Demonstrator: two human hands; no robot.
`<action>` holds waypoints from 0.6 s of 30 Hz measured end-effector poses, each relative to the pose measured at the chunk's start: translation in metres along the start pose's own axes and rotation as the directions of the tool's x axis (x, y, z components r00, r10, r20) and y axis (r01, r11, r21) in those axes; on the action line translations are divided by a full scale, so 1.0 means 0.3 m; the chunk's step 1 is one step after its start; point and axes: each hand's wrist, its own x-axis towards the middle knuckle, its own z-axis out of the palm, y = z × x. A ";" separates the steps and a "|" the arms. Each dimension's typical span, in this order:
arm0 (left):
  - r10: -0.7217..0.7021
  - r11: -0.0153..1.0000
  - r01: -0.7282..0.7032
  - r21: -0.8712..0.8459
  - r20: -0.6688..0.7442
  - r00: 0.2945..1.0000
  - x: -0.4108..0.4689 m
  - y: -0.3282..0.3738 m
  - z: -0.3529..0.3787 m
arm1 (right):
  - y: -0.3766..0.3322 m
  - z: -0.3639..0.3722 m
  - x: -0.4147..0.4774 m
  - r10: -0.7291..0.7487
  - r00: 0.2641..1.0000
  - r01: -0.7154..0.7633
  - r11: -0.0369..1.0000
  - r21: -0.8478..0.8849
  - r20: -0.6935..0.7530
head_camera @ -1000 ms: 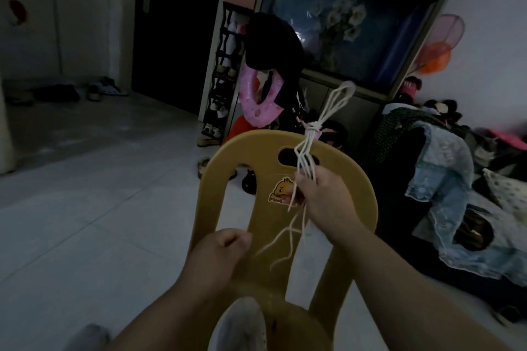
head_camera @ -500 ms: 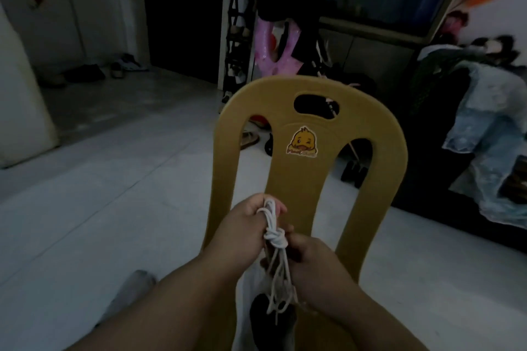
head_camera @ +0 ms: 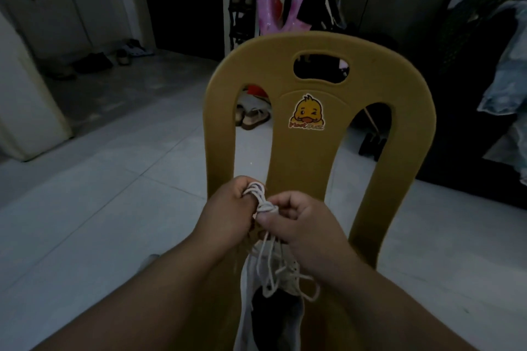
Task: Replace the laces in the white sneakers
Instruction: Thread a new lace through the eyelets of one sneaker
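White laces (head_camera: 263, 205): a knotted bunch between your two hands, with loose ends hanging down.
Left hand (head_camera: 228, 209): your fingers curl round the loops.
Right hand (head_camera: 303, 222): your thumb and finger pinch the knot.
Sneaker (head_camera: 285, 276): white, on the yellow chair (head_camera: 313, 157), just under your hands.

White sneaker (head_camera: 245, 302) on yellow chair (head_camera: 299, 157)

The white sneaker (head_camera: 245, 316) on the yellow plastic chair (head_camera: 405, 151) is running off the bottom edge, its toe vanishing beneath the right hand (head_camera: 308, 225). The left hand (head_camera: 228, 208) is swallowing part of the lace bundle (head_camera: 263, 204); the chair's back is half-hiding sandals (head_camera: 252, 118) behind it.
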 end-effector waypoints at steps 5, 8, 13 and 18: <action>0.196 0.974 -0.199 0.106 0.034 0.980 -0.032 0.009 -0.023 | -0.014 -0.080 -0.017 -0.086 0.996 0.082 0.991 -0.108 -0.035; 0.371 0.918 -0.375 0.129 0.056 0.927 -0.069 0.038 -0.036 | -0.019 -0.104 -0.037 -0.137 0.990 0.130 0.978 -0.163 -0.033; 0.359 0.925 -0.370 0.089 0.114 0.926 -0.092 0.031 -0.026 | -0.015 -0.111 -0.050 -0.154 0.986 0.142 0.974 -0.177 -0.056; 0.344 0.934 -0.352 0.068 0.099 0.934 -0.092 0.027 -0.033 | -0.022 -0.122 -0.059 -0.176 0.983 0.182 0.962 -0.205 0.047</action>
